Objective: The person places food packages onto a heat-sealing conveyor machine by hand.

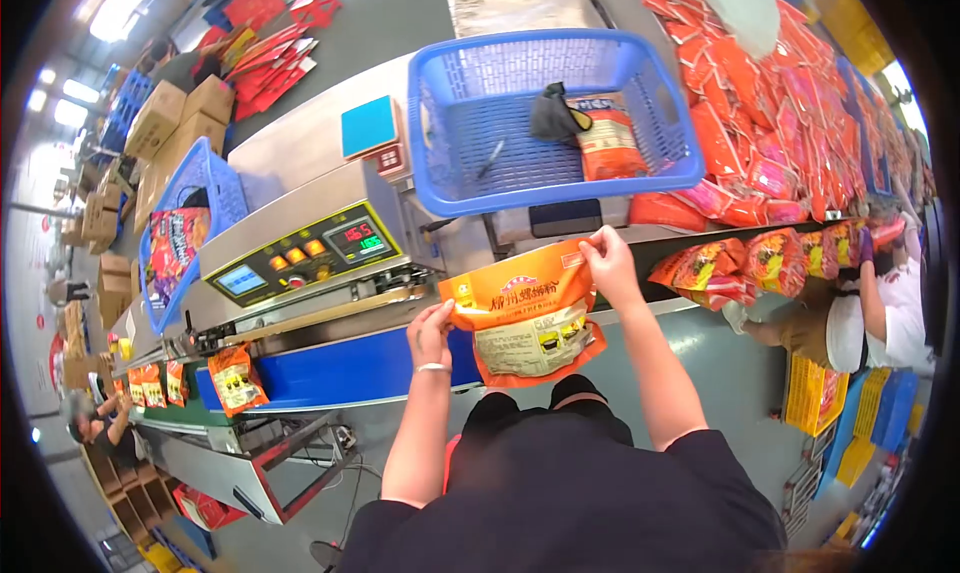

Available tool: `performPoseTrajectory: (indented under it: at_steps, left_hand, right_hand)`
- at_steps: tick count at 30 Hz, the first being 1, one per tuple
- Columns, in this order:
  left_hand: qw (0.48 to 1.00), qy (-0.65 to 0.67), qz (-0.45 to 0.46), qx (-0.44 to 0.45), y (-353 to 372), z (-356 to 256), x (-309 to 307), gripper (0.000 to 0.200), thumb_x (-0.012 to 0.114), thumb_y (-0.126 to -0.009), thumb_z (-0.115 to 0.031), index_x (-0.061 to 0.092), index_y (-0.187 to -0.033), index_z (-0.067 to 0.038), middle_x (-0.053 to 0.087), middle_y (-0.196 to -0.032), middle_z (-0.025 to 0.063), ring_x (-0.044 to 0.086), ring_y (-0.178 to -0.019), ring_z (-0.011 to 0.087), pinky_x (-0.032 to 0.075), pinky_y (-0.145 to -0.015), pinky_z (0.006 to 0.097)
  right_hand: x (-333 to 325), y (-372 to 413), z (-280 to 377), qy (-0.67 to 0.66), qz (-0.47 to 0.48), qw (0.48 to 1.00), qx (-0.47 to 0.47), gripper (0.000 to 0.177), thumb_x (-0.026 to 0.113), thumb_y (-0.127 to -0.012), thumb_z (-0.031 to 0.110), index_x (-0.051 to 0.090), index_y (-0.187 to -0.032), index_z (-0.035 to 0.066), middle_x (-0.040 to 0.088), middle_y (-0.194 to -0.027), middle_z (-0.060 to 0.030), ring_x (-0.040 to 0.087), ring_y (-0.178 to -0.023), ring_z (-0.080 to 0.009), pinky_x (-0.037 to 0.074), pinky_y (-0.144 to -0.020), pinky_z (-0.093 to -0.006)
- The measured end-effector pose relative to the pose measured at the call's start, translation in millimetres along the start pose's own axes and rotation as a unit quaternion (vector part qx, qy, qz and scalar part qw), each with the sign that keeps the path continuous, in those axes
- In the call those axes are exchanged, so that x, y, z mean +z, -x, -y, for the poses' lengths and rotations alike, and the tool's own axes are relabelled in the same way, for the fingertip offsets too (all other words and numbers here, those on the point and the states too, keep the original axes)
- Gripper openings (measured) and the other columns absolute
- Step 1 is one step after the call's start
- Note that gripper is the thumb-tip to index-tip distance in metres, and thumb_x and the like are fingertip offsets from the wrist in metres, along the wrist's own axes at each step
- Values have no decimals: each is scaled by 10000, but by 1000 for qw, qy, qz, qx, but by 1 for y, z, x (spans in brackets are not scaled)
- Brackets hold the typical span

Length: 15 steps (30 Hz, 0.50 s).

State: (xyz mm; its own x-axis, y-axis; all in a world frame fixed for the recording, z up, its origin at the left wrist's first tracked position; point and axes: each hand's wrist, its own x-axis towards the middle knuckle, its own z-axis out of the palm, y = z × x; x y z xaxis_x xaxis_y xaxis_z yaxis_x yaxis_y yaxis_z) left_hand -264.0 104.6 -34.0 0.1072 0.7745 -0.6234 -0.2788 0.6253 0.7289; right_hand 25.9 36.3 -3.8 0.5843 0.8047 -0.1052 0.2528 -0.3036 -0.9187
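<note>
Head view: a big pile of red bags (780, 123) lies at 2 o'clock. At 1 o'clock is a big blue basket (555, 194). It has an orange and white bag (607, 148) in it, and a dark gray lump (552, 115) touches that bag.

The metal machine (330, 208) is at 9 o'clock, with lit orange buttons and red and green numbers on its front. Past it, also at 9 o'clock, is a smaller blue basket (228, 178) with a red bag (178, 248) in it. A flat blue belt (345, 369) runs below the machine, at 8 o'clock, and an orange bag (238, 381) is at its far left end.

Near the middle is the orange food bag (532, 323), up in the air in front of the person. Its printed side faces the camera, and a pale label with small writing is on it.

At 3 o'clock a row of orange bags (765, 265) lies near a worker in a white shirt (905, 308). The left hand (430, 336) pinches the food bag's left edge with the thumb and fingers. The right hand (612, 265) pinches its top right corner. A flat teal square (369, 126) sits at 11 o'clock, just beside the big blue basket.
</note>
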Motion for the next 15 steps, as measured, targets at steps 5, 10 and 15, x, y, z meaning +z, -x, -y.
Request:
performPoseTrajectory:
  at_steps: [5, 10, 15]
  left_hand:
    - [994, -50, -93, -20, -45, 13, -43, 193, 732, -706, -134, 643, -852, -45, 633, -753, 25, 525, -597, 106, 338, -510, 225]
    - [987, 7, -160, 7, -66, -2, -120, 150, 717, -708, -98, 611, -801, -48, 590, -697, 36, 505, -531, 106, 305, -392, 222]
    - [983, -57, -153, 78, -72, -36, -199, 141, 669, -784, -156, 588, -686, -96, 517, -616, 8, 484, -565, 107, 360, -451, 227]
  right_hand:
    - [66, 1, -26, 186, -17, 980, 66, 191, 590, -830, 228, 530, -855, 48, 627, -786, -131, 606, -781, -341, 457, -671, -435]
    - [125, 4, 3, 205, 82, 972, 85, 135, 558, -781, 188, 618, -871, 106, 649, -883, -135, 615, -842, -338, 481, -698, -447]
    - [167, 21, 19, 59, 169, 983, 37, 210, 652, -777, 214, 639, -898, 43, 651, -876, -137, 631, -829, -272, 492, -749, -355]
